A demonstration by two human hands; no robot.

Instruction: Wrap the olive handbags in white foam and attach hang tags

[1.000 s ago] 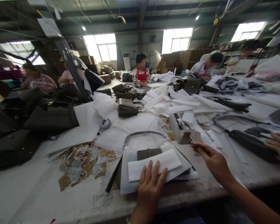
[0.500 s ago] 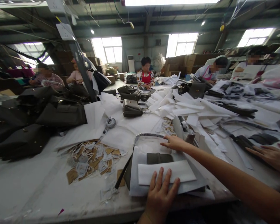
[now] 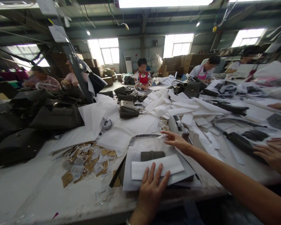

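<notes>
A dark olive handbag lies in front of me under a white sheet. Across it rests a folded white foam strip. My left hand presses flat on that strip with its fingers spread. At the top right of the bag, my right hand has its thumb and fingers drawn together on some translucent plastic film. It is beside the end of the plastic-wrapped handle. Just behind the right hand stands a grey tape dispenser.
Cardboard hang tags with strings are heaped left of the bag. Dark handbags pile up farther left. White foam strips lie scattered at the back. On the right, a co-worker's hands touch another bag; other people sit across the table.
My right hand's fingers have closed in, and the translucent film now shows more at them. My left hand stays on the foam strip. The whole view has shifted slightly.
</notes>
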